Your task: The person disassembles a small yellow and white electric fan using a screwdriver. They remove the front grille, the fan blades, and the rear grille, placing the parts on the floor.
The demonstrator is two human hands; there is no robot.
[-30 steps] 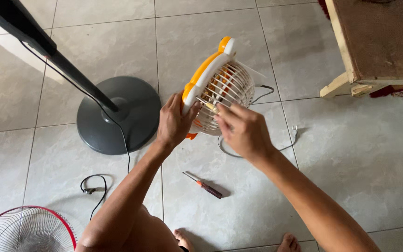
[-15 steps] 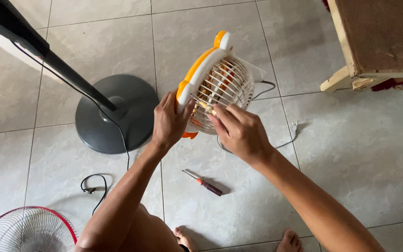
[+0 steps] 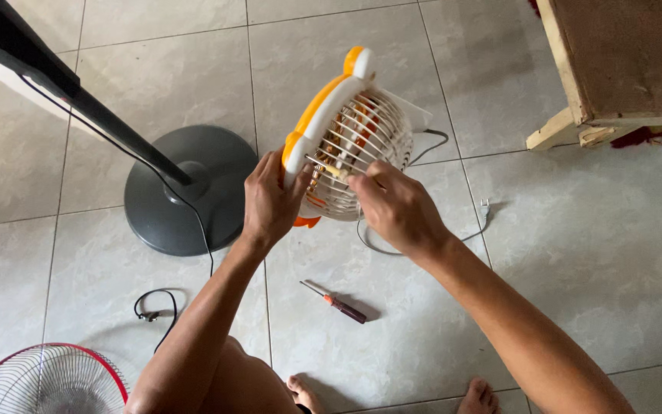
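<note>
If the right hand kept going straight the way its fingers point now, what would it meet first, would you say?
Most likely the white wire grille of the small orange fan: the right hand already has its fingertips at the wires, pointing up-left into it.

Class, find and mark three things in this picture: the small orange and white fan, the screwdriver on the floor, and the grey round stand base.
small orange and white fan (image 3: 362, 146): head view, on its white wire grille.
screwdriver (image 3: 346, 310): head view, on its dark red handle.
grey round stand base (image 3: 162, 218): head view, on its bare disc.

Small orange-and-white desk fan (image 3: 346, 134), white wire grille, tilted on edge above tiled floor
</note>
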